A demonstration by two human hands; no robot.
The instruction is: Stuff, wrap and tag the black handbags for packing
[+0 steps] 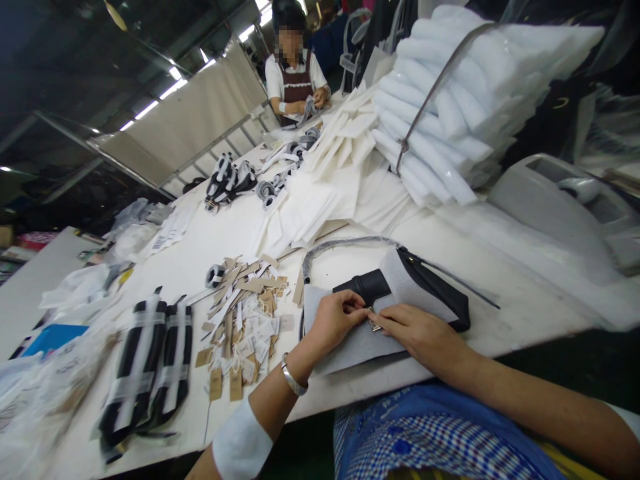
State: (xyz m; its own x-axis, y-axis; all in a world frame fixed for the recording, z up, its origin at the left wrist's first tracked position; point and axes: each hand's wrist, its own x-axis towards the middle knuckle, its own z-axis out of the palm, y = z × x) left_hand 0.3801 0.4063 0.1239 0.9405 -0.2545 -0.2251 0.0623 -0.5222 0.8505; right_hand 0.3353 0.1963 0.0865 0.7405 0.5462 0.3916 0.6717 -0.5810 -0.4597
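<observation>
A black handbag point(440, 293) lies on its side near the front edge of the table, partly covered by a light grey sheet point(340, 350). Its carrying strap point(345, 243), wrapped in clear film, arches behind it. On the front of the bag is a small shiny metal clasp point(373, 321). My left hand point(337, 319) pinches at the clasp's left side with thumb and fingers together. From the right, my right hand point(430, 339) holds the clasp's other side, its fingers close together and its thumb hidden.
Paper tags point(245, 327) are heaped left of the bag. Black strap bundles point(133, 367) bound with white strips lie farther left. White foam sheets point(320, 193) spread behind; a tied foam stack point(450, 107) stands back right. A co-worker point(297, 80) handles something at the far end.
</observation>
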